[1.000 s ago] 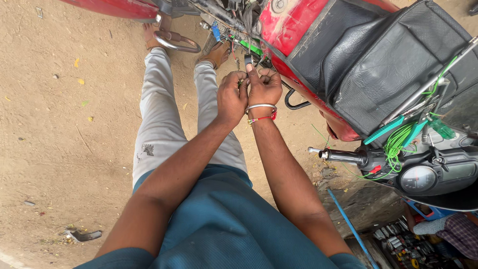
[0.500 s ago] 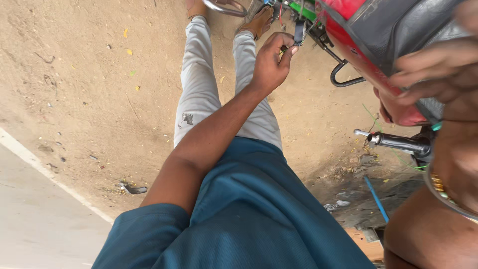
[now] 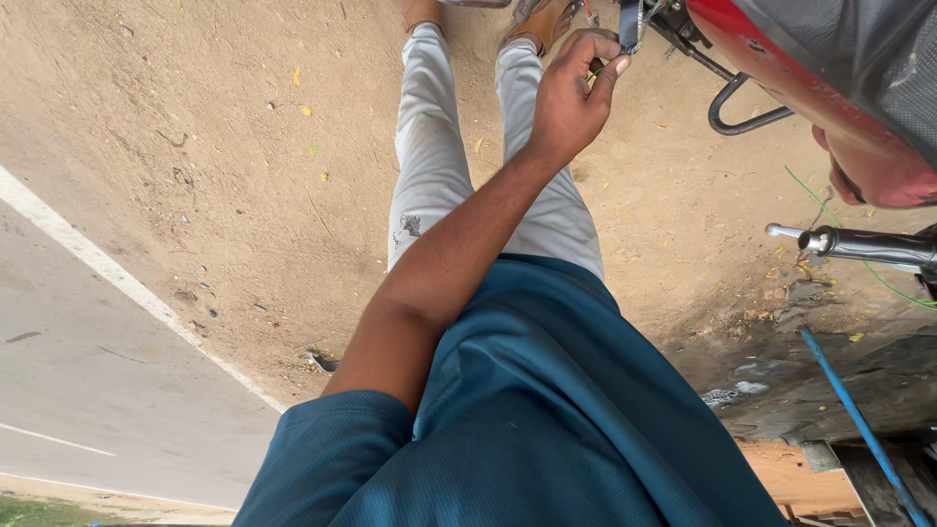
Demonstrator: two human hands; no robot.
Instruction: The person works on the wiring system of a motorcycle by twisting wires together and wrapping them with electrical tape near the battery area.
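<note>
A small dark metal part with thin wires (image 3: 630, 24), hanging from the underside of the red motorcycle at the top of the view, sits at the fingertips of the left hand (image 3: 571, 93). It lies just above and right of that hand, beside the red bodywork, and it is too small to tell more about it.

Nearest the camera is the person's teal short-sleeved shirt (image 3: 547, 420), filling the lower middle of the view. From its sleeve the bare left arm reaches up and away. Under it run the light grey trousers (image 3: 429, 156), ending in brown sandals (image 3: 542, 20) on the sandy ground (image 3: 224, 146).

The left hand is raised at the end of that arm, its fingers curled and drawn together, the thumb and forefinger tips pinching at the wires by the small part. The right hand is out of sight.

To the right, a chrome and black handlebar lever (image 3: 859, 244) juts leftward, well apart from the hand. Below it a blue rod (image 3: 854, 415) slants across dark, littered ground. Farther up, the red motorcycle body (image 3: 810, 98) curves along the top right corner, with a black bent metal hook (image 3: 747, 117) under it. On the left, a grey paved road (image 3: 88, 361) with a white edge line (image 3: 117, 283) borders the sand.
</note>
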